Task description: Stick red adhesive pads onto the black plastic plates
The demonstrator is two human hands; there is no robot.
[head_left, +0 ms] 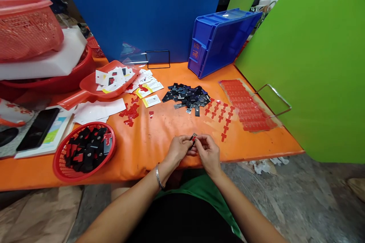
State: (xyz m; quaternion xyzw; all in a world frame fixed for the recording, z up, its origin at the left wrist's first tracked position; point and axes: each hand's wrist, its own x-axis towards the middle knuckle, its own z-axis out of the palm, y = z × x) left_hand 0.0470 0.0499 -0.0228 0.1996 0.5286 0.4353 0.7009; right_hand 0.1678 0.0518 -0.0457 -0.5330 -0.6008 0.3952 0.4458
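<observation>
Close to the table's front edge, my left hand [179,149] is closed on a small black flat piece [192,142] with a bit of red on it. The fingers of my right hand [208,152] pinch the same piece from the other side, partly hiding it. Beyond my hands lies a heap of similar black pieces [188,97]. Red T-shaped stickers [221,111] sit in rows on a clear sheet to the right of the heap. Left of my hands, a red basket [57,163] holds black pieces, several bearing red stickers.
A red sticker sheet [246,104] lies at the right by a green panel [313,53]. A blue crate [199,59] stands tilted at the back. On the left are a red scoop [74,98] with cards, loose red pieces [130,112], a phone [38,129] and stacked baskets [28,34].
</observation>
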